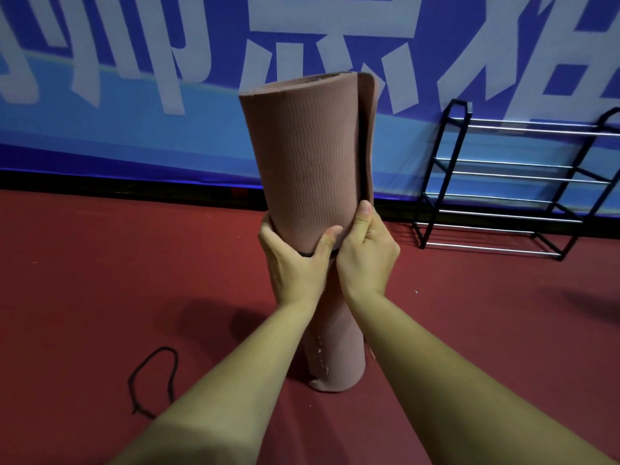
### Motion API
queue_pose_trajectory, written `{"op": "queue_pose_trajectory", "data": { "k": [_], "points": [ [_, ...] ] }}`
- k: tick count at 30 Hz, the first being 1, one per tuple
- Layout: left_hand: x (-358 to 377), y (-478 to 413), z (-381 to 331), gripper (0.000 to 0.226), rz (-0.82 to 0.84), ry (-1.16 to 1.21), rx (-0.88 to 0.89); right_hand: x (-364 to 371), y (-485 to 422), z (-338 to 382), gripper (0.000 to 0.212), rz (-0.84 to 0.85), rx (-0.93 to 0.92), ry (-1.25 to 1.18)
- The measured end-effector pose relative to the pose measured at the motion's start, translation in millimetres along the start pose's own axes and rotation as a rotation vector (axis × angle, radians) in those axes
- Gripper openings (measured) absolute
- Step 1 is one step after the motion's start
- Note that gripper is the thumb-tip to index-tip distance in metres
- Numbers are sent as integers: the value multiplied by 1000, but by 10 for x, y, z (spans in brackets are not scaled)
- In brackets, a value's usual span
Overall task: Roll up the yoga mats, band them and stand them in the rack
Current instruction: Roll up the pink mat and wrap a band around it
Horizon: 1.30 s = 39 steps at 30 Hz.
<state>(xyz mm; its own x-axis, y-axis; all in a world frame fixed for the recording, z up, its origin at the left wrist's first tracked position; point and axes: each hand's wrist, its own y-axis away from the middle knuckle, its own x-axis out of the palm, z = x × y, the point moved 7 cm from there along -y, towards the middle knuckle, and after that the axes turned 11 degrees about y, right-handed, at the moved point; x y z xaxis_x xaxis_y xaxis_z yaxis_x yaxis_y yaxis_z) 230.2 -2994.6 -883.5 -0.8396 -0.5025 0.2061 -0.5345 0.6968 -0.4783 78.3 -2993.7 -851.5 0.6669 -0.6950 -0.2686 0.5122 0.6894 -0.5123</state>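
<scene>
A rolled pink yoga mat (308,169) stands upright on the red floor (100,280). The left hand (295,260) and the right hand (365,250) both grasp it at the middle, fingers curled around the roll, on a thin black band (306,254). Another black band (152,377) lies on the floor at the left. The black rack (510,182) stands near the blue wall (134,129), well apart from the mat.
</scene>
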Motion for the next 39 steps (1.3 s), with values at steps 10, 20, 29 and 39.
{"op": "queue_pose_trajectory", "data": {
  "k": [10,20,29,39],
  "points": [
    [120,22,85,112,76,15,54,42,65,-141,50,140,124,-93],
    [282,62,185,116,319,-123,27,-146,40,-399,58,195,145,-35],
    [110,49,298,133,398,-368,3,-112,152,-584,70,347,147,240],
    [132,93,329,136,490,-415,-48,-129,199,-697,82,397,118,350]
  ]
}}
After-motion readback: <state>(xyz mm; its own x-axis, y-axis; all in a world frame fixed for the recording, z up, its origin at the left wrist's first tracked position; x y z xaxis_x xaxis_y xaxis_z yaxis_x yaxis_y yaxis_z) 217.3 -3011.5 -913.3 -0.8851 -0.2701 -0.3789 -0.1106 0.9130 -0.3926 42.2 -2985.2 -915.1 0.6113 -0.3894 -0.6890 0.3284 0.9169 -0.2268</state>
